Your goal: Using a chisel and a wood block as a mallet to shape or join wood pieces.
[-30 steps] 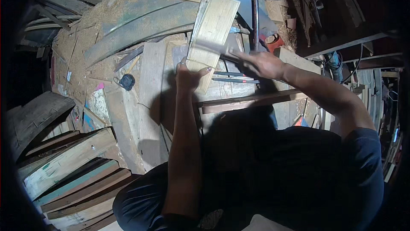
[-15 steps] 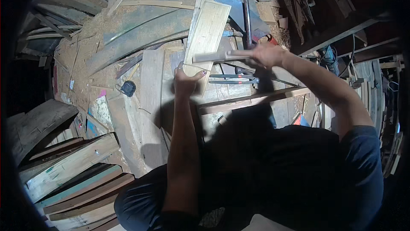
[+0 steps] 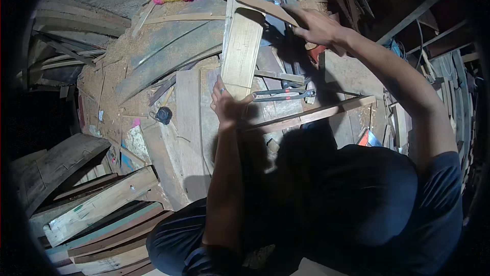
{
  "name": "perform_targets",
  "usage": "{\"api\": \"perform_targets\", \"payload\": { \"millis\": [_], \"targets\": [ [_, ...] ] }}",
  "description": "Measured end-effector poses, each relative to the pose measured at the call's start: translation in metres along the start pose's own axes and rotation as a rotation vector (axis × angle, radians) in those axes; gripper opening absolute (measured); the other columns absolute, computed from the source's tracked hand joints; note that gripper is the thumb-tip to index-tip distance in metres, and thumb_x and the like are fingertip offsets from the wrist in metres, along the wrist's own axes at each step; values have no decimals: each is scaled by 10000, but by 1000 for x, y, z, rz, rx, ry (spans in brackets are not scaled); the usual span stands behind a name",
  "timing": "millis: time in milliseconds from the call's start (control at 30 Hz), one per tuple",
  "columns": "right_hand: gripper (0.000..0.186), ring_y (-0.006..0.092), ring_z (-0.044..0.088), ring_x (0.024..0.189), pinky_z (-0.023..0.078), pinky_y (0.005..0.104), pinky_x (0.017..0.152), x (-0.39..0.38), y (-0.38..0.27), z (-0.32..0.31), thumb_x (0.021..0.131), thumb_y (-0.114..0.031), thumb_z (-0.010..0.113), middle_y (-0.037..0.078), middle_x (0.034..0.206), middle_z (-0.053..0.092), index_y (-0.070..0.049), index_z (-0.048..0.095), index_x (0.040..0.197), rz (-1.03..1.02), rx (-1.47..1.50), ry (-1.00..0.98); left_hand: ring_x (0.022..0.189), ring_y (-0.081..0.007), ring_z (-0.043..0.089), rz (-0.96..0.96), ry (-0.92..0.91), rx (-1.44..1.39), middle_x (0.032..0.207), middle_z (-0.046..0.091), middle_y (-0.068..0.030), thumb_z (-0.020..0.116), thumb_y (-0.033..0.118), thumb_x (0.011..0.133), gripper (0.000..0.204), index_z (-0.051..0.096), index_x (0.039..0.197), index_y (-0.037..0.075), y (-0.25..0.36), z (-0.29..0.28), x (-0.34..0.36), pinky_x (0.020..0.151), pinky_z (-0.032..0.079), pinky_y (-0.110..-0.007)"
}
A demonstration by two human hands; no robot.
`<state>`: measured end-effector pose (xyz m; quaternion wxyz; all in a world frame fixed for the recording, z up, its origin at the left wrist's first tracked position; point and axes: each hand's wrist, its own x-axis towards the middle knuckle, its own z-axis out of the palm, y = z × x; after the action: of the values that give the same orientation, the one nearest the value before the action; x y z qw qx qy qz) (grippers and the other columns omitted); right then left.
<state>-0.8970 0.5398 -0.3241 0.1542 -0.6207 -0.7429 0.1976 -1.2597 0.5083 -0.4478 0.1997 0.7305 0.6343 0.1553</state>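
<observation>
Head view gives me the pale wooden board (image 3: 240, 54) as landmark: its long axis runs away from the body, far end leaning slightly right. My left hand (image 3: 228, 108) is the nearer one, at the board's near end, fingers along the left edge and thumb at the right, clasping it across its width. My right hand (image 3: 317, 27) is off to the right of the board's far end, fingers pinching a flat brown wooden strip (image 3: 263, 7) that reaches leftward over that end, slanting across the long axis. I cannot tell whether strip and board touch. Right of the board's near end lie dark-handled pincers (image 3: 278, 92) and, just beyond, a short wooden batten (image 3: 282, 76).
</observation>
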Motion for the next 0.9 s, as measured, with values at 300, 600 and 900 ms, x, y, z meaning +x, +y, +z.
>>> {"api": "perform_targets", "payload": {
  "millis": [300,600,900],
  "targets": [
    [639,295,608,1333,453,393,1129,-74,-13,50,1015,-230,666,231,1490,587,-96,440,1597,334,529,412,1442,-470,416,116,36,50,1540,433,-292,923,535,702,1185,340,1612,48,61,-23,56,1163,368,-614],
    [632,229,659,1191,487,336,1056,-113,-7,54,1005,-190,645,187,1389,635,-46,438,1585,498,891,382,1390,-475,444,-2,-129,200,1474,451,-312,939,449,652,1316,181,1679,128,99,-9,113,1129,416,-618],
    [532,125,616,689,509,287,641,-130,-13,55,1027,-150,573,92,1022,684,-33,474,1537,589,1139,544,1364,-432,511,-116,416,-719,1501,455,-356,926,440,758,1310,94,1634,-68,88,-95,154,1178,418,-484]
  ]
}}
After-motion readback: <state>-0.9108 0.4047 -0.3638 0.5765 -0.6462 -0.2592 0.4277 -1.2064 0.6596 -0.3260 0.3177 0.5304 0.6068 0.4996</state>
